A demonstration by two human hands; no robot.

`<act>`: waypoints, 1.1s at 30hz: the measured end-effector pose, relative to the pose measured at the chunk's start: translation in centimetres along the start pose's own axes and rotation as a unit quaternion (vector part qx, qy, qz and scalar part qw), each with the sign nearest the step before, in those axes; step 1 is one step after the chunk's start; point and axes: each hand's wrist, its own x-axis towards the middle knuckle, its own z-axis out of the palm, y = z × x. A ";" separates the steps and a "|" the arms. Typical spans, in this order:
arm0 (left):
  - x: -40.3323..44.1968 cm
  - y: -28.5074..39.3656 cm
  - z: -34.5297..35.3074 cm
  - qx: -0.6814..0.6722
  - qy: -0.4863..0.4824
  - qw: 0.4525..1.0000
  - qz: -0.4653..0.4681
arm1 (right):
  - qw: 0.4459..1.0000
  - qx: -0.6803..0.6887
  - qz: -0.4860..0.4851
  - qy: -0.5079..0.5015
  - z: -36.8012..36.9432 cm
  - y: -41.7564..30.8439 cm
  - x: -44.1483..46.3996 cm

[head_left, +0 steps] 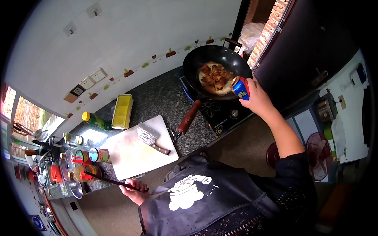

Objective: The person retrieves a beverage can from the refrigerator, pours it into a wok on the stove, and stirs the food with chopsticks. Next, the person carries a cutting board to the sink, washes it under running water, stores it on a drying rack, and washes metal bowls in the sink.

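Observation:
My right hand is wrapped round a blue and red drinks can, tilted with its top over the near right rim of a black wok. Browned meat pieces lie in pale liquid at the bottom of the wok. The wok sits on a black cooktop, its wooden handle pointing toward me. In front of my apron, my left hand is closed on long dark sticks that look like chopsticks, held away from the wok with their tips to the left.
A cleaver lies on a white cutting board on the granite counter. Beyond it are a yellow-lidded box and a green bottle. Several jars and a metal bowl stand at left. A fan is at right.

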 end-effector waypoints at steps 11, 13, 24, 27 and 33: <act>0.2 0.4 -1.7 -0.003 0.001 1.000 0.005 | 0.999 0.006 0.049 -0.007 -0.4 0.8 1.0; 0.2 0.5 -1.9 0.000 0.003 1.000 0.006 | 0.991 0.097 0.082 0.029 -1.1 -0.1 1.1; 0.3 1.5 -2.4 -0.002 0.001 1.000 -0.006 | 0.808 0.572 0.045 0.136 -5.0 -9.1 0.7; 0.7 1.5 -2.8 -0.028 -0.039 0.999 -0.009 | 0.764 0.641 0.010 0.076 -4.7 -14.3 0.3; 0.5 2.4 -3.8 -0.026 -0.049 0.998 0.016 | 0.746 0.646 -0.144 -0.076 1.5 -26.4 -3.6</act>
